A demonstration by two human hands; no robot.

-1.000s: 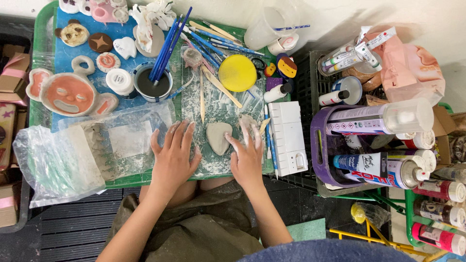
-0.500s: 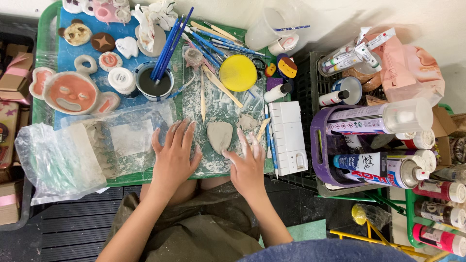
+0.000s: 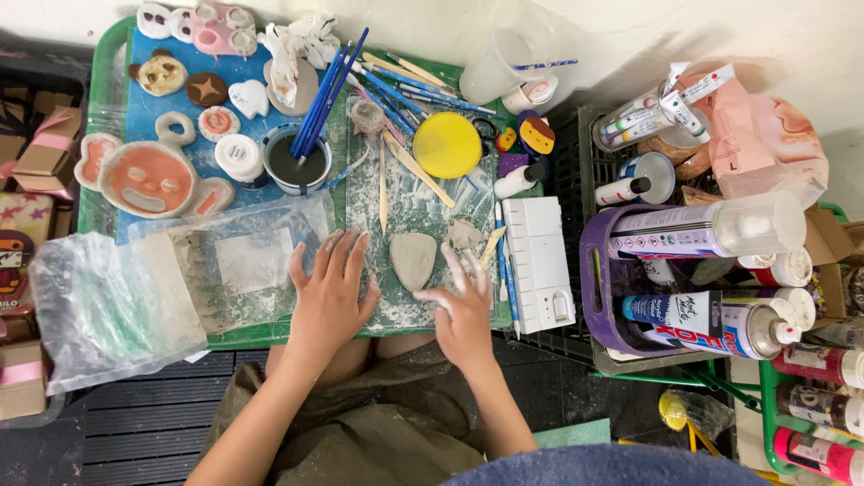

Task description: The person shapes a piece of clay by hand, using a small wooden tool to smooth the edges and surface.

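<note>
Grey clay slab (image 3: 412,260): soft, dents easily; lift by edges. Left hand (image 3: 328,297) flat, right hand (image 3: 463,310) fingers spread, both empty.

A flat, grey piece of clay (image 3: 413,260), shaped like a rounded triangle with its point toward the near edge, is laid on a clay-smeared clear sheet (image 3: 396,193) on the green table (image 3: 270,335). It is flanked by the left hand (image 3: 330,292), pressed flat with fingers spread just beside it, and the right hand (image 3: 463,306), whose clay-whitened fingers are set against its lower right edge. A smaller grey lump (image 3: 463,236) is seen just to its right.
</note>
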